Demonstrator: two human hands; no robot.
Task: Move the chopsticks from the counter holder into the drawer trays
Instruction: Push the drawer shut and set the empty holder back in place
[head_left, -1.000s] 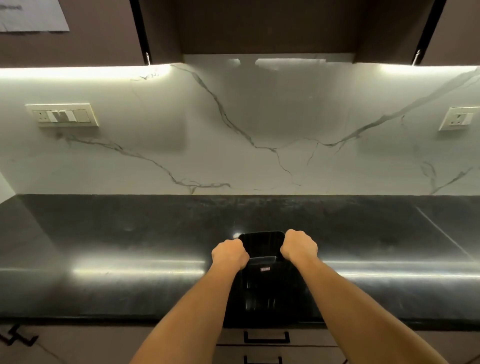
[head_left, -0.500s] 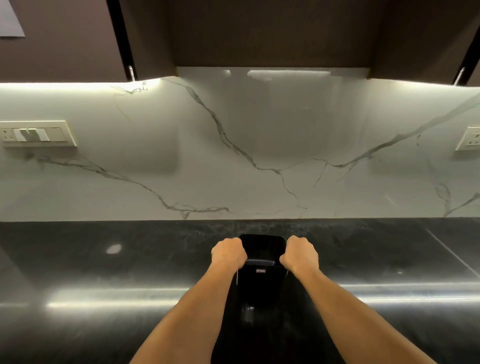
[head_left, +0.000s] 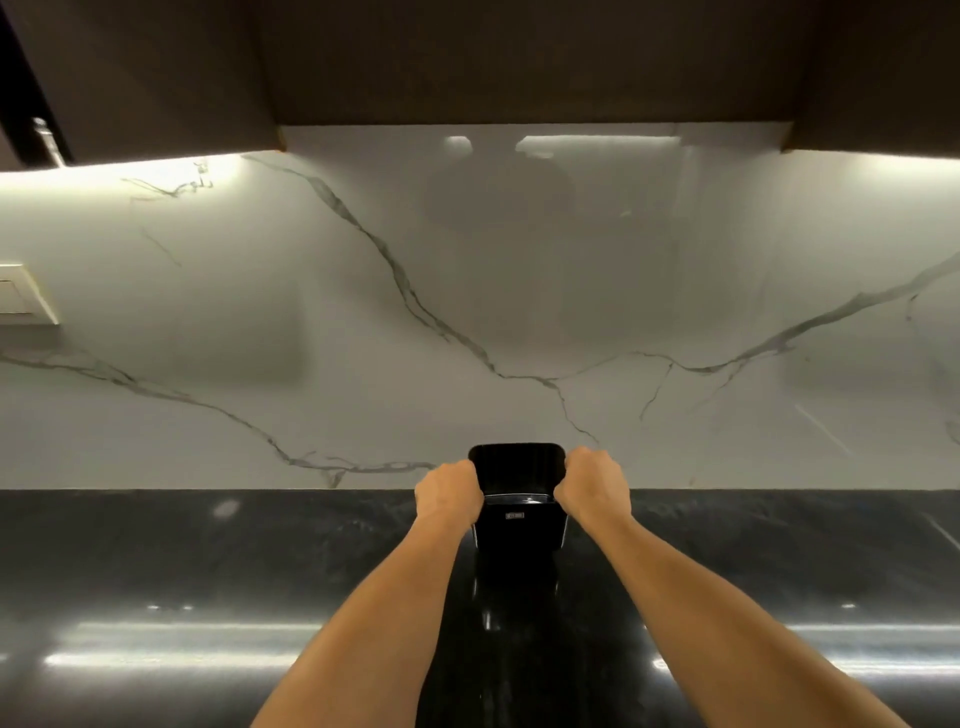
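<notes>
Head view shows both hands closed into fists on the black holder (head_left: 518, 499): the left hand (head_left: 448, 493) grips its left rim and the right hand (head_left: 593, 487) its right rim, with the fingers curled around the edges (the fingertips are hidden). The holder is glossy, rectangular, with a small label on its front, and is above the dark worktop (head_left: 208, 561), before the marble backsplash (head_left: 467, 312). Its inside looks only dark; chopsticks cannot be made out.

Bench (head_left: 208, 561): glossy black stone, light strips reflected along near edge. Black holder (head_left: 519, 530) stands upright on it, centre, near marble backsplash.
</notes>
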